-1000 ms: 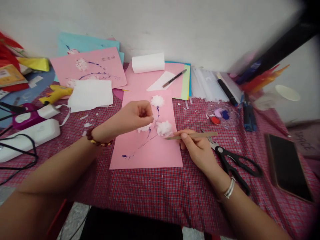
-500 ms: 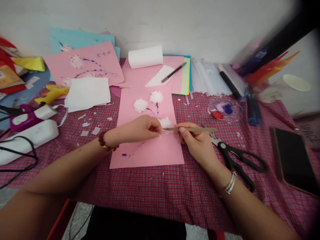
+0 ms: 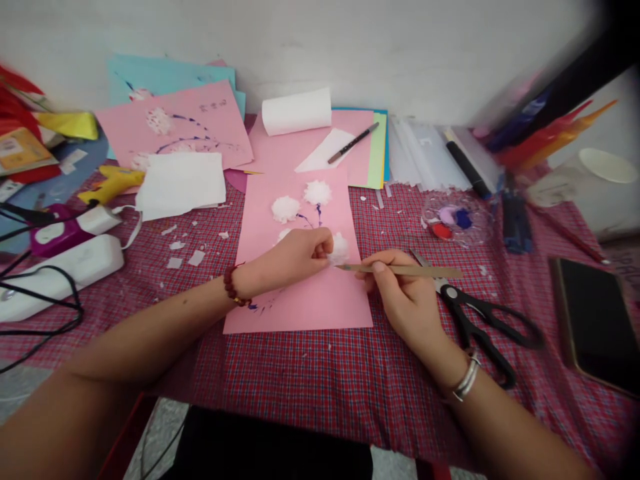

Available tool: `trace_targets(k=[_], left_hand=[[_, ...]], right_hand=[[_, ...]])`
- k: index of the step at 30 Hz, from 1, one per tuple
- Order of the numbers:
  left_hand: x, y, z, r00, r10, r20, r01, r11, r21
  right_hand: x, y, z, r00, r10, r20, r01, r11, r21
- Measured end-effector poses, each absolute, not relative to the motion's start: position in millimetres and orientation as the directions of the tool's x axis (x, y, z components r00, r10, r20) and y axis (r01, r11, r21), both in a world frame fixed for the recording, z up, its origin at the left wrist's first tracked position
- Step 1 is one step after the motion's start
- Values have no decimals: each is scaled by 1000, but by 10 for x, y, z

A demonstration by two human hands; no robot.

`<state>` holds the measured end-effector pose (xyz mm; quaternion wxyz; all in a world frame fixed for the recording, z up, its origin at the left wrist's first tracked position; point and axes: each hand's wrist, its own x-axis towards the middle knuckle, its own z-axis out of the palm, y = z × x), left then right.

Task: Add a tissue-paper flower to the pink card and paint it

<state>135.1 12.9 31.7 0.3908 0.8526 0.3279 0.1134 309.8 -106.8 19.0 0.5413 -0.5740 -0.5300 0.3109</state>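
Observation:
My left hand [image 3: 300, 257] is pinched closed over the pink sheet [image 3: 300, 313], fingertips beside a fluffy white paper flower [image 3: 339, 247]. Whatever its fingers hold, if anything, is too small to make out. My right hand [image 3: 403, 287] grips a slim, flat tan stick [image 3: 425, 271] with a pointed tip. That tip lies just short of the left fingertips, at the lower edge of the flower. More white flowers, one of them at the top [image 3: 317, 193], and dark blue painted stems show on the sheet. The left hand and forearm cover part of it.
Black-handled scissors [image 3: 480, 313] lie beside my right wrist, with a phone [image 3: 595, 320] farther right. A clear paint dish [image 3: 457, 219] stands behind them. White paper [image 3: 183, 185], a yellow glue gun [image 3: 113, 183] and a power strip [image 3: 65, 273] occupy the left.
My right hand has drawn a little to the right, and the stick's tip has come away from the left fingertips. The left hand stays pinched near the flower. The view has shifted slightly.

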Motion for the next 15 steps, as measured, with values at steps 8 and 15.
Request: trace_targets(k=[8,15], left_hand=[[1368,125,313,752,659,-35,456,-480,749],[1356,125,323,759,651,-15,446,-502,741]], right_hand=[[3094,-1085,105,115,962,250,427,179,-886],[3092,-1103,143,-1,946,324,650,247,-718]])
